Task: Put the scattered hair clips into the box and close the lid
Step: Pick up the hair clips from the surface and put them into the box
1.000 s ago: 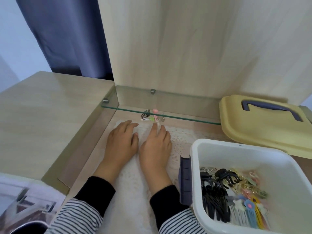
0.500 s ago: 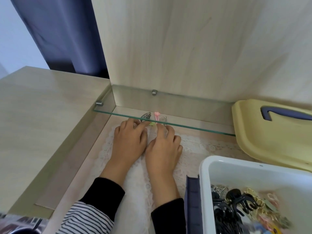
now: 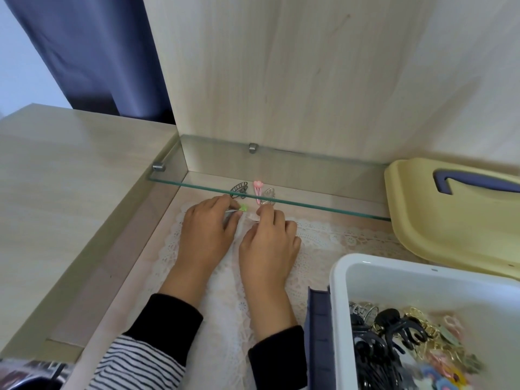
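Under a low glass shelf lie a dark claw clip, a pink clip and a clear clip. My left hand pinches a green-tipped clip between thumb and forefinger. My right hand has curled fingers, and its thumb and forefinger close on the near end of the clear clip. The white box stands open at the lower right with several clips inside. Its yellow lid lies behind it.
A white lace mat covers the recessed desk floor under both hands. A wooden back panel rises behind the shelf, and a raised desktop borders the left. A navy latch hangs on the box's left wall.
Both hands reached forward to the clips under the shelf. The flat fingers curled; the left hand picked up the green-tipped clip and the right closed on the clear clip's end.
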{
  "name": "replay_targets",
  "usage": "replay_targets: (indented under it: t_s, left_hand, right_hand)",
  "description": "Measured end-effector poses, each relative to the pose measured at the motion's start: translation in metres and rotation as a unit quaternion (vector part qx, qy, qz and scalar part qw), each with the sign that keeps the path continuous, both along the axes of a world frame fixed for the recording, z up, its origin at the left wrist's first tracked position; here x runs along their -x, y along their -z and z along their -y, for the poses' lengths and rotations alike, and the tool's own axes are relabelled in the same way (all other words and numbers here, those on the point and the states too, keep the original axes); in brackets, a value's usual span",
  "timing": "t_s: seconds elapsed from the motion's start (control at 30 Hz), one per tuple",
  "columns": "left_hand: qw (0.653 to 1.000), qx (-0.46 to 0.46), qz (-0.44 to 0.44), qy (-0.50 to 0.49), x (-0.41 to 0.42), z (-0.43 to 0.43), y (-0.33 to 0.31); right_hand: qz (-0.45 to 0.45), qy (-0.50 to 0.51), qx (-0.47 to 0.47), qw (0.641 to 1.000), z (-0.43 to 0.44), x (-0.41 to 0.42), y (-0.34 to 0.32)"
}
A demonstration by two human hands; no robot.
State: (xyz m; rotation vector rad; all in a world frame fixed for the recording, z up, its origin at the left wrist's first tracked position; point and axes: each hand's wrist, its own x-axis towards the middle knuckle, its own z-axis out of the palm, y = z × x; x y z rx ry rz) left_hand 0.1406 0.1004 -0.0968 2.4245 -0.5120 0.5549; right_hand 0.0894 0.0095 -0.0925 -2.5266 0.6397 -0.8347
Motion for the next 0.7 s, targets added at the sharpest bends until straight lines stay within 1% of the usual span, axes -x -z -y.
replay_targets:
  t_s: [0.1,0.23,0.43,0.57,0.7]
  left_hand:
    - [1.000,0.013,-0.006,0.005,0.0016,0.0010,-0.0024]
    - [1.000,0.016,-0.013,-0.012,0.0027,0.0034,-0.0062]
    - [0.997,0.051,-0.049,-0.014,0.0036,0.0046,-0.0085]
    - [0.998,0.044,-0.031,0.015,0.0037,0.0047,-0.0066]
    - [0.998,0.059,-0.021,0.002,0.0068,0.0065,-0.0101]
  right_hand:
    - [0.005,0.003,-0.004,1.000,-0.0001,0.0000,0.0003]
    - [0.024,-0.004,-0.025,0.999,-0.0010,0.0006,-0.0018]
    - [0.032,-0.006,-0.037,0.999,-0.0009,0.0010,-0.0037]
    - [0.041,-0.018,-0.036,0.998,-0.0013,0.0017,-0.0044]
    - [0.060,-0.058,-0.055,0.995,-0.0038,0.0046,-0.0057]
